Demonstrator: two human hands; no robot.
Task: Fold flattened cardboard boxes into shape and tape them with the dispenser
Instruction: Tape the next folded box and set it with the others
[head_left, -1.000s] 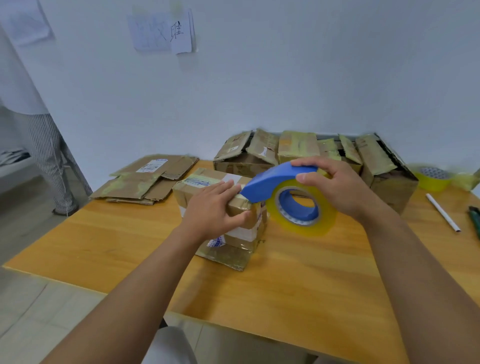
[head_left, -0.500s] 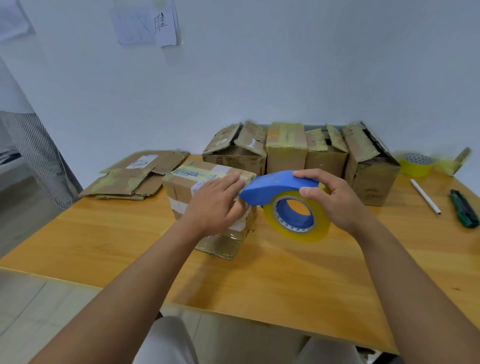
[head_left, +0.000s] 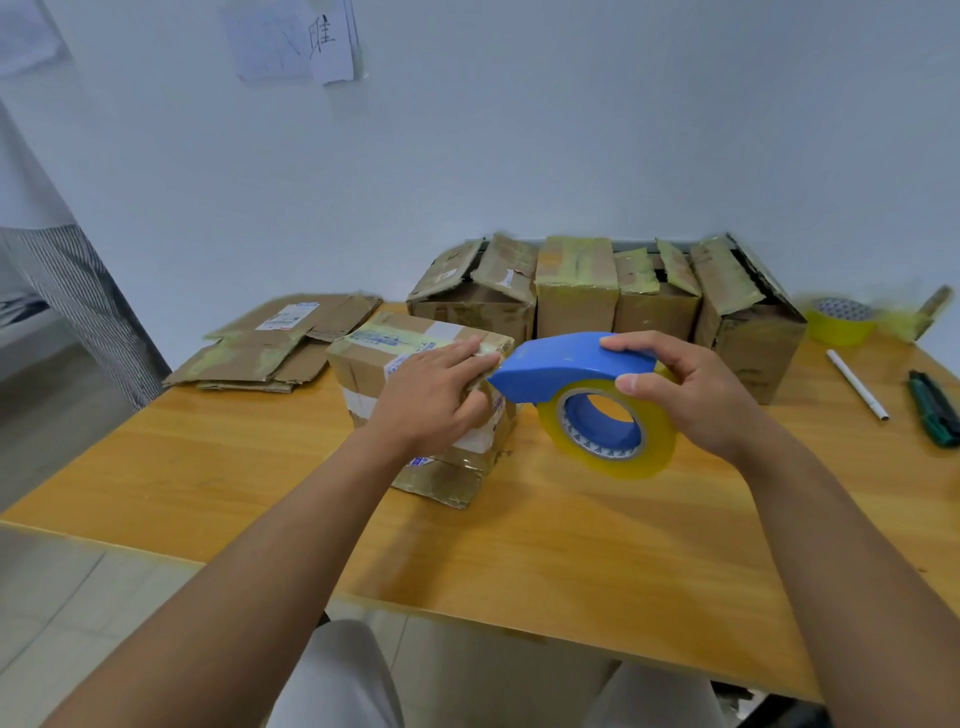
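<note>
You sit at a wooden surface (head_left: 545, 545) that stands against a pale white wall (head_left: 519, 156), with paper sheets (head_left: 296, 44) stuck high on it. The floor (head_left: 67, 603) beside the surface is light tile.

The small cardboard box (head_left: 374, 364) stands folded on the surface. It is worn brown card with yellowish tape along its top, printed labels and white tape on its side. Behind this box a row of folded boxes (head_left: 576, 291) stands at the wall. To the left of the box lie flattened boxes (head_left: 270, 348) in a pile.

Your left hand (head_left: 431, 400) presses on the right top edge of the box, fingers nearly straight. Your right hand (head_left: 691, 389) has its fingers curled around the blue tape dispenser (head_left: 566, 364), whose nose touches that same edge. Far right of the box lie a white pen (head_left: 857, 384) and a green knife (head_left: 935, 410).
</note>
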